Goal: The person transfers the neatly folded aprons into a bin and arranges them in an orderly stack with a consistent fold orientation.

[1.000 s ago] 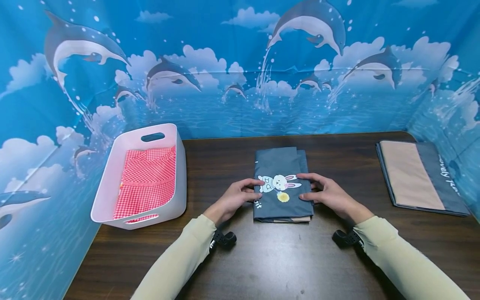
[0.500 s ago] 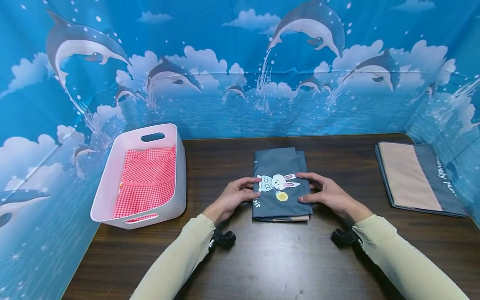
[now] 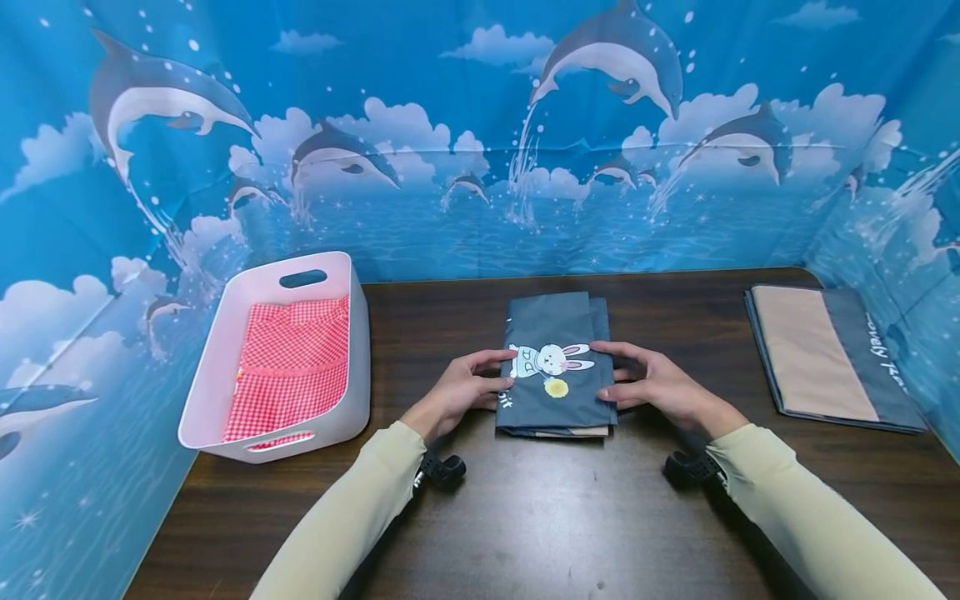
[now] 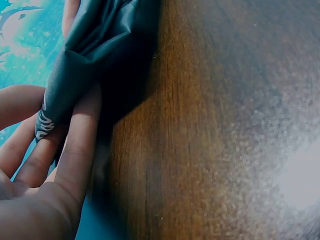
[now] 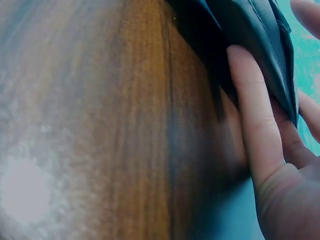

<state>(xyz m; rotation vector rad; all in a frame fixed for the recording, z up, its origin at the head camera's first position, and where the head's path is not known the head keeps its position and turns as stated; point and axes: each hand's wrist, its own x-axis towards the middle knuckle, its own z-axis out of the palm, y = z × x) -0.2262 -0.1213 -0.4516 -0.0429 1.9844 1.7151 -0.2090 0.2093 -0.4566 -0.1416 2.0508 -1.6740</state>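
A folded dark grey cloth (image 3: 551,321) with a white rabbit and a yellow flower printed on it is at the middle of the table. My left hand (image 3: 459,392) pinches its left edge, and in the left wrist view the fingers lie on both sides of the creased cloth (image 4: 95,50). On the opposite edge, my right hand (image 3: 663,387) pinches the layers. The right wrist view has the stacked folds (image 5: 255,35) between the thumb and fingers. A beige layer peeks out at the cloth's front edge.
At the left stands a white basket (image 3: 363,350) with red gingham cloth (image 3: 292,358) inside. Another folded cloth (image 3: 817,354), beige and dark grey with white lettering, lies at the far right. A blue dolphin-print curtain (image 3: 450,233) hangs behind the dark wooden table (image 3: 525,525).
The rabbit-print cloth has shifted slightly to the left with my left hand. My right hand still grips its right edge. The view itself has moved a little.
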